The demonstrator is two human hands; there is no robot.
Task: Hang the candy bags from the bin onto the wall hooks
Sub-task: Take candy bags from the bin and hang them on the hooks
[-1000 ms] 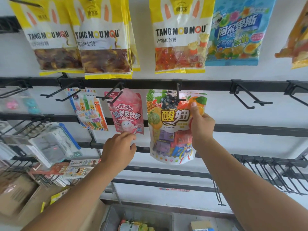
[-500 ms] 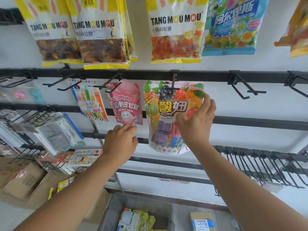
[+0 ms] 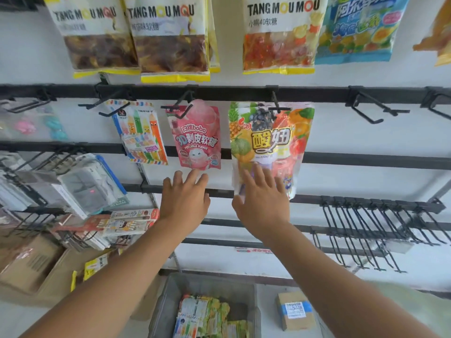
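We face the rack [image 3: 366, 160] with its rails of hooks. Below it stands the bin [image 3: 214, 285], with more bags [image 3: 202, 318] stacked inside. The fruit bag [image 3: 271, 142] hangs on its hook [image 3: 275, 104], beside the pink bag [image 3: 197, 137]. Our right hand [image 3: 262, 203] lies flat-fingered over the fruit bag's lower part, gripping nothing. Our left hand [image 3: 184, 198] is spread and empty just below the pink bag. We judge these pouches light, soft and slick, their sweets shifting inside. So we would pinch the stiffer top seam beside the hang hole and aim for an empty hook [image 3: 375, 111].
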